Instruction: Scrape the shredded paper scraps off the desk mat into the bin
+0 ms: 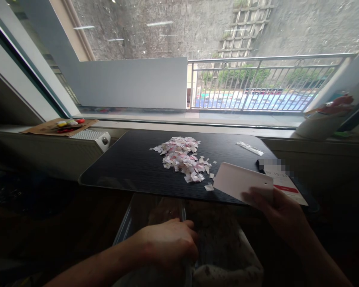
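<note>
My right hand (283, 209) is closed on the near right end of a pale, flat card (237, 181) with a small hole in it. The card is tilted over the front right part of the dark table. Beside its left end lies a loose heap of small white and pinkish paper pieces (179, 155), with a few strays around it. Below the table's front edge, my left hand (173, 241) is closed around the rim of a clear plastic box (127, 217). Its fingertips are hidden from me.
On the dark table (116, 161) are a thin clear-wrapped packet (249, 148) and, at the right, a phone with a lit screen (285, 185). A radiator (89, 137) stands at the left, and cardboard (60, 126) with small items lies near it. A window with a railing (260, 85) outside is behind.
</note>
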A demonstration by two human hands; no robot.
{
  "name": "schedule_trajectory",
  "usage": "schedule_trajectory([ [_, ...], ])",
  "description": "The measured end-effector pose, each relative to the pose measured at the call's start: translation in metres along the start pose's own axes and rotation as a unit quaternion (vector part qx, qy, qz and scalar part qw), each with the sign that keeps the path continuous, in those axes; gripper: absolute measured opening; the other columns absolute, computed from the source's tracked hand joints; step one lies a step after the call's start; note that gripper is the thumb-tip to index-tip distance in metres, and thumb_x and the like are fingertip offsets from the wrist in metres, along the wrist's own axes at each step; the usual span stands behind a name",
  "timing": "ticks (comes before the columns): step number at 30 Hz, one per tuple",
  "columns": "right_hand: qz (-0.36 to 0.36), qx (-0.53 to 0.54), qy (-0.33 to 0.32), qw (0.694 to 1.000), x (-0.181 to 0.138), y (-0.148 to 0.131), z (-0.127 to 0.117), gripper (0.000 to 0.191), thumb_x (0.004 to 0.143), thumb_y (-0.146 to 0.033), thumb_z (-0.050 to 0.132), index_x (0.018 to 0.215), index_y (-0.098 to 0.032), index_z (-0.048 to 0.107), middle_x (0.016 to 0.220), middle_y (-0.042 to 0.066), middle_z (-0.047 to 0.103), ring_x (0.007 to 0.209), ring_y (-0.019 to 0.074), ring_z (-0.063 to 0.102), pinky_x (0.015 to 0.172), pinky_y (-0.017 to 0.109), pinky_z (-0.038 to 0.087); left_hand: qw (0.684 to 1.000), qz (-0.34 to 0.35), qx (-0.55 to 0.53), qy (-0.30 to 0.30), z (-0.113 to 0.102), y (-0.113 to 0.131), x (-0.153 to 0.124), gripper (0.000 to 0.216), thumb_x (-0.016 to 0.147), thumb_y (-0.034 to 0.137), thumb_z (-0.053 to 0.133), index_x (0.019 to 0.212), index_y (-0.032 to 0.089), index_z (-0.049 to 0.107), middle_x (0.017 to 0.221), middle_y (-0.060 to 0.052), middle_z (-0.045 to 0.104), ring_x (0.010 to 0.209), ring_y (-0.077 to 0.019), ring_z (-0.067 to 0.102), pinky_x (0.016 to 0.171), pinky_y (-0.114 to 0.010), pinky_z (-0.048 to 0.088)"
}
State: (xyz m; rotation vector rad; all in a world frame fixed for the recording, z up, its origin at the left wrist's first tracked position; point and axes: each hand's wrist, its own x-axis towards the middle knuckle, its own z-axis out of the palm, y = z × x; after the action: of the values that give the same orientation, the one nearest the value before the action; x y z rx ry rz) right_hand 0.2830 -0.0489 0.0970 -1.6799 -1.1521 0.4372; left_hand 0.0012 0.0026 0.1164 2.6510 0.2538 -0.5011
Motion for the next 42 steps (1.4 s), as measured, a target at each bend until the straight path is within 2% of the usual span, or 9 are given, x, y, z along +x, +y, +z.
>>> schedule_trajectory([
  [3, -0.005, 0.017, 0.002, 1.000, -0.002, -0.003, 0.001, 0.028, 0.074, -0.054, 0.076, 0.084, -0.027, 0.076, 0.082, 0.003, 0.083, 0.081, 0.0318, 0.078, 0.075, 0.043, 0.063, 1.000, -0.001, -0.004, 0.009, 0.002, 0.000, 0.000, 0.019, 0.067, 0.026, 0.074, 0.084, 0.020, 0.068, 0.096, -0.004, 0.068, 0.102, -0.0268, 0.058, 0.062, -0.035, 0.037],
  [8, 0.008, 0.051, -0.038, 0.998, -0.006, -0.011, 0.003, 0.032, 0.073, -0.055, 0.078, 0.085, -0.026, 0.077, 0.080, 0.004, 0.082, 0.077, 0.0304, 0.078, 0.069, 0.039, 0.064, 1.000, -0.003, -0.007, 0.003, 0.001, 0.002, 0.000, 0.018, 0.068, 0.025, 0.073, 0.084, 0.020, 0.067, 0.097, -0.004, 0.068, 0.104, -0.0274, 0.058, 0.067, -0.035, 0.040],
  [13, -0.027, -0.017, -0.002, 0.999, 0.008, -0.013, 0.007, 0.025, 0.077, -0.048, 0.071, 0.086, -0.025, 0.075, 0.080, 0.003, 0.081, 0.077, 0.0285, 0.075, 0.070, 0.039, 0.060, 1.000, -0.001, 0.006, -0.013, -0.003, 0.004, 0.000, 0.018, 0.067, 0.024, 0.073, 0.084, 0.020, 0.066, 0.097, -0.004, 0.069, 0.102, -0.0266, 0.058, 0.059, -0.034, 0.032],
  [19, -0.030, -0.012, 0.006, 0.999, 0.013, -0.011, 0.014, 0.024, 0.077, -0.047, 0.073, 0.085, -0.025, 0.075, 0.078, 0.002, 0.081, 0.074, 0.0280, 0.076, 0.067, 0.037, 0.060, 1.000, 0.003, 0.015, 0.004, 0.004, 0.006, 0.005, 0.017, 0.068, 0.025, 0.076, 0.080, 0.020, 0.065, 0.095, -0.003, 0.069, 0.097, -0.0253, 0.058, 0.056, -0.034, 0.026],
  [24, 0.026, 0.081, -0.049, 0.995, 0.001, -0.005, 0.006, 0.034, 0.071, -0.057, 0.081, 0.084, -0.027, 0.077, 0.080, 0.003, 0.083, 0.080, 0.0301, 0.079, 0.074, 0.040, 0.065, 0.999, 0.013, 0.026, 0.017, 0.008, 0.018, 0.019, 0.007, 0.078, 0.022, 0.070, 0.074, 0.020, 0.064, 0.087, -0.003, 0.069, 0.092, -0.0238, 0.057, 0.054, -0.035, 0.024],
  [28, 0.052, 0.106, -0.060, 0.991, 0.001, -0.005, 0.000, 0.040, 0.067, -0.061, 0.084, 0.083, -0.026, 0.077, 0.080, 0.004, 0.083, 0.081, 0.0311, 0.080, 0.076, 0.041, 0.065, 0.998, 0.040, 0.031, -0.026, -0.006, 0.018, 0.024, 0.010, 0.076, 0.025, 0.073, 0.085, 0.022, 0.070, 0.093, -0.002, 0.069, 0.095, -0.0236, 0.058, 0.055, -0.035, 0.028],
  [33, 0.024, 0.111, -0.077, 0.991, 0.007, -0.010, 0.005, 0.041, 0.069, -0.062, 0.083, 0.085, -0.024, 0.076, 0.081, 0.004, 0.083, 0.080, 0.0293, 0.079, 0.077, 0.040, 0.065, 0.998, 0.039, 0.022, -0.035, -0.015, 0.006, 0.012, 0.023, 0.070, 0.025, 0.075, 0.092, 0.021, 0.072, 0.098, -0.003, 0.068, 0.101, -0.0247, 0.057, 0.062, -0.034, 0.035],
  [37, 0.058, 0.130, -0.112, 0.984, 0.001, -0.006, -0.005, 0.041, 0.067, -0.063, 0.084, 0.083, -0.026, 0.077, 0.081, 0.003, 0.083, 0.081, 0.0293, 0.080, 0.076, 0.039, 0.065, 0.999, 0.023, 0.020, -0.024, -0.012, 0.002, 0.003, 0.021, 0.069, 0.025, 0.074, 0.090, 0.021, 0.071, 0.097, -0.003, 0.068, 0.102, -0.0243, 0.056, 0.062, -0.035, 0.033],
  [42, 0.054, 0.080, -0.052, 0.994, -0.004, 0.006, -0.021, 0.040, 0.068, -0.064, 0.083, 0.084, -0.027, 0.078, 0.084, 0.004, 0.083, 0.085, 0.0315, 0.079, 0.079, 0.041, 0.063, 0.999, 0.007, 0.017, -0.038, -0.012, 0.010, 0.008, 0.018, 0.072, 0.024, 0.074, 0.090, 0.020, 0.072, 0.100, -0.003, 0.068, 0.101, -0.0233, 0.056, 0.060, -0.034, 0.033],
])
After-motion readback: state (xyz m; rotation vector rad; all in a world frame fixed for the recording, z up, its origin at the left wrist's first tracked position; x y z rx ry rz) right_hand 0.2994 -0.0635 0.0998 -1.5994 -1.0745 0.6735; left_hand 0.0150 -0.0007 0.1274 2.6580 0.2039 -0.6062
